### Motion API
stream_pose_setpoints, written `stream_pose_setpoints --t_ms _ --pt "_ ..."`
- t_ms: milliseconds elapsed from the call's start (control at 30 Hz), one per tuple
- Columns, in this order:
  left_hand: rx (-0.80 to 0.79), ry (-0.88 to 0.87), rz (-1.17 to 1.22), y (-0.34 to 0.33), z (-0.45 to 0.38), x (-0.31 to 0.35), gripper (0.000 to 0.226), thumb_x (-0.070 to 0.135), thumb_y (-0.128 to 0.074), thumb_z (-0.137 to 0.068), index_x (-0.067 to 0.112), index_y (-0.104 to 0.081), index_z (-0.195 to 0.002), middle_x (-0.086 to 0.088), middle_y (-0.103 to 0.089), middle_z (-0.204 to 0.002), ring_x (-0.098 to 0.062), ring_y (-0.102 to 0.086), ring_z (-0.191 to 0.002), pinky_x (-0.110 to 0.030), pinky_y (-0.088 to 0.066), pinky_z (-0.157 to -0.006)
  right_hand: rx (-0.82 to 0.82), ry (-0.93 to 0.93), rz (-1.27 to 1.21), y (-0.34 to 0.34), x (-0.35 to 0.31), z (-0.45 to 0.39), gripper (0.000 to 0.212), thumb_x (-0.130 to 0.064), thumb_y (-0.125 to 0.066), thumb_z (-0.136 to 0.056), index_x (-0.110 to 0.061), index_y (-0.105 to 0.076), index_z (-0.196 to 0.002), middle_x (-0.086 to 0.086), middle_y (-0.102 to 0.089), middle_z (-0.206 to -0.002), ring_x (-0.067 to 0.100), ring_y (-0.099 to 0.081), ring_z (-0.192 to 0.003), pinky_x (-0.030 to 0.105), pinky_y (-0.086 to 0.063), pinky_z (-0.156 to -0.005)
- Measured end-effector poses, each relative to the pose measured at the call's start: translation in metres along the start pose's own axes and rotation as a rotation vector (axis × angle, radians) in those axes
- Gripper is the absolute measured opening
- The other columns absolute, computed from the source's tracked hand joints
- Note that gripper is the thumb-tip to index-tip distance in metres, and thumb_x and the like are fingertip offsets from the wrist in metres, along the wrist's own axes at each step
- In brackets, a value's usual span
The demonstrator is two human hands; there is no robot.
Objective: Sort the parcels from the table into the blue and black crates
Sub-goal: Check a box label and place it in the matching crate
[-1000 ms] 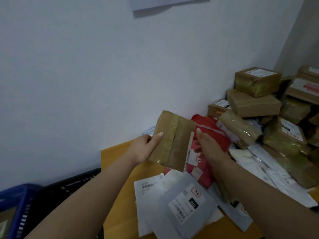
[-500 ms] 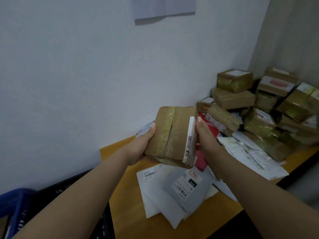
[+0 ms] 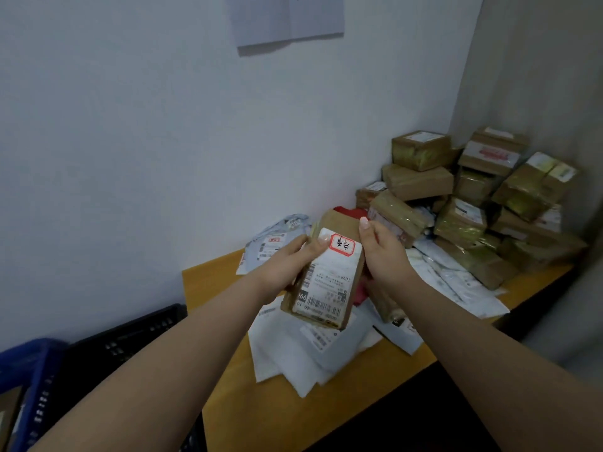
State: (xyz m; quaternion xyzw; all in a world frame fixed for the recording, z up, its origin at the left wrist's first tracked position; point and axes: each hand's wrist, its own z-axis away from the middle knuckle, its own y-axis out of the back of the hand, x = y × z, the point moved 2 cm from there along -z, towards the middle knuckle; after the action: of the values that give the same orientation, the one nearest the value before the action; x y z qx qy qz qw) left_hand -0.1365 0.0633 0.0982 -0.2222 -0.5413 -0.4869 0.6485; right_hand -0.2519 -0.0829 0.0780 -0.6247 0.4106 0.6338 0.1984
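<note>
A small brown cardboard parcel (image 3: 326, 282) is held up over the yellow table (image 3: 212, 282), its white shipping label with a red-edged sticker facing me. My left hand (image 3: 287, 265) grips its left side, thumb on the label's top corner. My right hand (image 3: 381, 252) holds its right edge with fingers curled behind it. The black crate (image 3: 130, 340) stands below the table's left end, and the blue crate (image 3: 29, 380) sits further left at the frame edge.
Taped brown boxes (image 3: 470, 203) are stacked in the far right corner. White and grey mailer bags (image 3: 293, 353) lie spread under my hands, more mailer bags (image 3: 274, 243) by the wall. A red bag (image 3: 350, 212) peeks out behind the parcel. A paper sheet (image 3: 287, 17) hangs on the wall.
Both hands have turned the parcel over: its taped brown side faced me before, now the white label does. The view has swung left and back from the pile.
</note>
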Motion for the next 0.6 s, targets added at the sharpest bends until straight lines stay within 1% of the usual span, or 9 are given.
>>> stream_pose_setpoints --t_ms 100,133,233,267,367,467,500,567,600 --pt "-0.04 -0.058 -0.041 -0.028 0.006 0.003 0.068 0.075 -0.059 -0.071 0.042 -0.051 -0.129 0.011 -0.07 -0.113 -0.01 -0.067 -0.102 -0.036 -0.05 -0.085 0.025 -0.027 -0.036 0.036 0.002 0.019 0.047 -0.056 -0.033 -0.099 -0.022 -0.064 -0.088 -0.008 -0.069 -0.07 0.004 -0.065 -0.067 0.016 -0.048 -0.053" --pt "-0.047 -0.068 -0.057 -0.035 0.009 0.004 0.07 0.075 -0.064 -0.069 0.042 -0.05 -0.13 0.012 -0.069 -0.115 -0.007 -0.067 -0.101 -0.032 -0.049 -0.083 0.024 -0.048 -0.029 0.047 0.002 0.024 0.053 -0.058 -0.032 -0.098 -0.018 -0.066 -0.086 -0.004 -0.069 -0.069 0.011 -0.066 -0.066 0.021 -0.052 -0.055" --pt "-0.055 -0.088 -0.22 -0.047 0.016 0.007 0.095 0.07 -0.072 -0.061 0.04 -0.036 -0.144 0.012 -0.055 -0.129 -0.008 -0.055 -0.114 -0.027 -0.044 -0.093 -0.018 -0.131 0.082 0.076 0.002 0.033 0.073 -0.067 -0.028 -0.094 -0.005 -0.065 -0.092 0.013 -0.068 -0.087 0.03 -0.064 -0.083 0.042 -0.053 -0.082" --pt "-0.065 -0.097 -0.312 -0.048 0.02 0.01 0.097 0.07 -0.072 -0.061 0.039 -0.034 -0.146 0.012 -0.052 -0.131 -0.007 -0.053 -0.115 -0.026 -0.042 -0.097 -0.054 -0.166 0.08 0.082 0.003 0.035 0.071 -0.069 -0.029 -0.093 -0.008 -0.066 -0.094 0.013 -0.066 -0.09 0.03 -0.063 -0.084 0.042 -0.052 -0.083" --pt "-0.149 -0.077 -0.481 -0.05 0.032 0.022 0.094 0.069 -0.071 -0.063 0.039 -0.036 -0.145 0.011 -0.057 -0.13 -0.009 -0.056 -0.117 -0.035 -0.043 -0.106 -0.228 -0.233 -0.016 0.089 0.003 0.046 0.06 -0.07 -0.039 -0.09 -0.018 -0.067 -0.099 0.015 -0.065 -0.094 0.024 -0.057 -0.076 0.035 -0.045 -0.068" --pt "-0.2 -0.019 -0.487 -0.048 0.044 0.031 0.086 0.069 -0.068 -0.064 0.037 -0.044 -0.141 0.013 -0.067 -0.118 -0.008 -0.065 -0.106 -0.031 -0.05 -0.097 -0.354 -0.193 -0.07 0.084 0.005 0.055 0.047 -0.071 -0.044 -0.085 -0.034 -0.069 -0.099 0.005 -0.07 -0.101 0.024 -0.061 -0.084 0.034 -0.048 -0.068" --pt "-0.211 0.0 -0.485 -0.047 0.048 0.033 0.077 0.067 -0.065 -0.067 0.037 -0.05 -0.136 0.011 -0.07 -0.113 -0.008 -0.067 -0.102 -0.029 -0.052 -0.093 -0.376 -0.173 -0.074 0.081 0.004 0.057 0.038 -0.064 -0.045 -0.089 -0.037 -0.068 -0.102 0.003 -0.07 -0.103 0.025 -0.063 -0.087 0.036 -0.051 -0.07" --pt "-0.218 0.042 -0.477 -0.042 0.056 0.033 0.063 0.066 -0.062 -0.071 0.035 -0.059 -0.126 0.004 -0.073 -0.108 -0.016 -0.07 -0.099 -0.033 -0.054 -0.09 -0.411 -0.112 -0.035 0.074 0.007 0.055 0.021 -0.033 -0.052 -0.099 -0.034 -0.063 -0.117 0.011 -0.065 -0.113 0.029 -0.066 -0.095 0.039 -0.055 -0.071" --pt "-0.204 0.065 -0.473 -0.038 0.061 0.031 0.063 0.067 -0.062 -0.07 0.032 -0.062 -0.122 0.0 -0.073 -0.107 -0.02 -0.07 -0.099 -0.037 -0.054 -0.091 -0.439 -0.075 0.016 0.072 0.008 0.055 0.032 -0.016 -0.053 -0.098 -0.032 -0.058 -0.125 0.013 -0.062 -0.118 0.028 -0.066 -0.098 0.035 -0.057 -0.07"
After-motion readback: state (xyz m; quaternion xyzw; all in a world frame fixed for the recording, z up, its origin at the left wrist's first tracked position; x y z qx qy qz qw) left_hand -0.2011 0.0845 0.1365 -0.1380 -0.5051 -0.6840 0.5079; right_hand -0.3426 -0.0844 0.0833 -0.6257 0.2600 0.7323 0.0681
